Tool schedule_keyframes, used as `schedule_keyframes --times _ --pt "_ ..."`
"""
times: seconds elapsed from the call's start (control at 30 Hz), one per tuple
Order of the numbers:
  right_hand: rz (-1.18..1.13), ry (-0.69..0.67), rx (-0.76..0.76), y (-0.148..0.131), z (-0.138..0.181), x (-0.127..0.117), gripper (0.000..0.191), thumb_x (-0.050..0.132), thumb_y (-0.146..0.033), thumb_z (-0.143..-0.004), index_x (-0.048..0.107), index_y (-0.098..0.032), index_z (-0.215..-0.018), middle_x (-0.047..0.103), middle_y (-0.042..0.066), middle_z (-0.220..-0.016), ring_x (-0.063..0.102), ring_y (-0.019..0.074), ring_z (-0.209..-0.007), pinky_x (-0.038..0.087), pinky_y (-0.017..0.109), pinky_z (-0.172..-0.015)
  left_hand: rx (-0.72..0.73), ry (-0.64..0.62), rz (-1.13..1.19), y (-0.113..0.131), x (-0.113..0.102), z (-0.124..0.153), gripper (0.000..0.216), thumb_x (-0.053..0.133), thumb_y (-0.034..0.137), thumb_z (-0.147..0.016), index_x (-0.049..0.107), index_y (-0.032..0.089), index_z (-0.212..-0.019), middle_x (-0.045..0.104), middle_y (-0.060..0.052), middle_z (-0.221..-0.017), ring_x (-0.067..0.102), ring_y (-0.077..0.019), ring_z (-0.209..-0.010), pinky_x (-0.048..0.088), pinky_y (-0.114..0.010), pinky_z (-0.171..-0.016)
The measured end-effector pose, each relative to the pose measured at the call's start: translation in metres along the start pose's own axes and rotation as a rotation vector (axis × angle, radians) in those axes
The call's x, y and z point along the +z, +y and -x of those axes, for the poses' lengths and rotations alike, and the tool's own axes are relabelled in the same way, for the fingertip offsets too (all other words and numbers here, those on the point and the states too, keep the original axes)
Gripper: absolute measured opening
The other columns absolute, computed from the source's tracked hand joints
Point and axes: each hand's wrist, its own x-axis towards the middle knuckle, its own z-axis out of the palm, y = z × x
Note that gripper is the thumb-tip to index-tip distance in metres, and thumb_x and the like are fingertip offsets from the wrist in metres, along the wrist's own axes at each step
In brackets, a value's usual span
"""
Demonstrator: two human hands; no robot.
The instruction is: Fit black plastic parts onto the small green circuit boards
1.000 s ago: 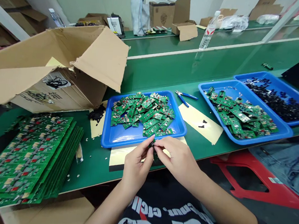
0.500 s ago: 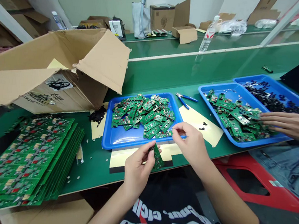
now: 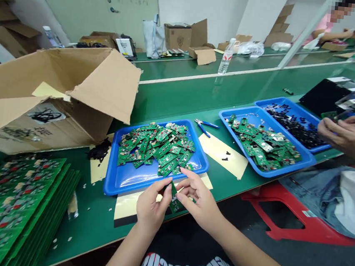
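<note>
A small green circuit board is tilted up in front of my body, just off the near edge of the bench. My left hand pinches it between thumb and fingers. From the other side, my right hand has its thumb and curled fingers at the board, its index finger raised a little. Any small part between the fingertips is hidden. Just beyond both hands, a blue tray holds a heap of similar circuit boards.
Left are stacked board panels and an open carton. Blue-handled nippers lie beside yellow paper. Rightward stand a second board tray and a tray of black parts. A co-worker's hands hold a board.
My right hand has moved left and down from the tray edge to the board in my left hand. The co-worker's hand has left the right tray. The whole view has shifted.
</note>
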Motion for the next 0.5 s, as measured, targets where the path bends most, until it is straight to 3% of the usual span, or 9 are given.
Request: schedule_keyframes --times 0.13,0.2,0.27,0.37,0.43,0.5 --pt "0.014 0.057 -0.098 0.009 0.0 0.0 0.044 0.052 -0.017 -0.08 0.041 -0.024 -0.123 0.058 0.001 -0.083 0.059 0.0128 -0.077 0.051 0.029 -0.074 -0.037 -0.084 0.033 -0.004 0.008 -0.011 0.017 0.054 0.026 -0.081 0.067 0.019 -0.089 0.069 -0.002 -0.076 0.062 -0.0114 -0.06 0.051 -0.02 -0.055" --pt "0.041 0.098 -0.133 0.012 -0.002 -0.006 0.043 0.051 -0.017 -0.08 0.042 -0.023 -0.122 0.058 0.0 -0.083 0.059 0.0124 -0.076 0.05 0.028 -0.074 -0.103 -0.158 0.122 -0.005 0.014 -0.016 0.019 0.053 0.029 -0.082 0.067 0.021 -0.092 0.069 -0.004 -0.087 0.064 -0.0147 -0.074 0.053 -0.021 -0.058" --pt "0.091 0.174 -0.141 0.014 -0.007 -0.023 0.04 0.05 -0.02 -0.081 0.043 -0.022 -0.12 0.058 0.001 -0.081 0.059 0.0126 -0.074 0.05 0.028 -0.072 -0.185 -0.241 0.21 -0.006 0.02 -0.019 0.029 0.052 0.031 -0.083 0.061 0.023 -0.109 0.064 -0.008 -0.108 0.064 -0.0178 -0.088 0.054 -0.024 -0.063" --pt "0.282 0.445 -0.097 0.011 -0.021 -0.075 0.043 0.05 -0.026 -0.081 0.042 -0.018 -0.122 0.06 0.002 -0.077 0.06 0.0142 -0.07 0.05 0.028 -0.067 -0.269 -0.362 0.251 -0.01 0.027 -0.021 0.051 0.051 0.031 -0.084 0.036 0.028 -0.133 0.048 -0.011 -0.131 0.061 -0.0207 -0.101 0.056 -0.03 -0.071" --pt "0.538 0.71 0.003 0.006 -0.032 -0.122 0.05 0.05 -0.027 -0.078 0.039 -0.015 -0.125 0.062 0.003 -0.079 0.06 0.0155 -0.068 0.05 0.029 -0.067 -0.218 -0.417 0.189 -0.012 0.029 -0.022 0.044 0.05 0.031 -0.084 0.043 0.027 -0.127 0.047 -0.011 -0.13 0.058 -0.0222 -0.106 0.055 -0.032 -0.076" --pt "0.629 0.851 0.054 0.0 -0.041 -0.166 0.055 0.05 -0.024 -0.076 0.037 -0.011 -0.128 0.062 0.007 -0.083 0.06 0.0187 -0.071 0.049 0.035 -0.072 -0.11 -0.45 0.103 -0.013 0.03 -0.024 0.029 0.049 0.031 -0.085 0.056 0.025 -0.112 0.052 -0.01 -0.123 0.057 -0.0225 -0.108 0.054 -0.033 -0.077"
